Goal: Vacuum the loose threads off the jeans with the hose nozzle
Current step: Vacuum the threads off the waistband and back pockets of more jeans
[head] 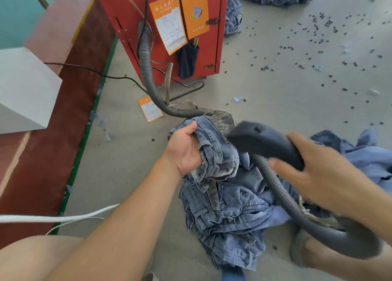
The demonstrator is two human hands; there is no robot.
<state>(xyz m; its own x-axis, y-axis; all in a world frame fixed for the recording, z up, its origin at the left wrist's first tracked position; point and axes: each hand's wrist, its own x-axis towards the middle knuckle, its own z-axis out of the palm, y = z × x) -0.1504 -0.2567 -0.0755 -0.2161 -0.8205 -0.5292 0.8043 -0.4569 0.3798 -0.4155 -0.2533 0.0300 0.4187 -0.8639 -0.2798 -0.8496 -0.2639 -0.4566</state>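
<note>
We are gripping the bunched jeans [214, 153] in our left hand [186, 149], palm up, above the floor [275, 79]. Our right hand [314, 166] is holding the nozzle [263, 140], its mouth touching the denim.

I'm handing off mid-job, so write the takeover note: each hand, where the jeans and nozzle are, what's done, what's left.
Left hand: grips a bunched fold of the jeans, lifted off the floor.
Right hand: holds the nozzle by its handle; its mouth sits at the waistband area, contact unclear.
Hose runs from the nozzle back to the red cabinet.
More denim lies to the right.
Done: jeans gathered, nozzle brought to them.
Left: pass the nozzle over the fabric; how much is already cleaned cannot be told.
</note>
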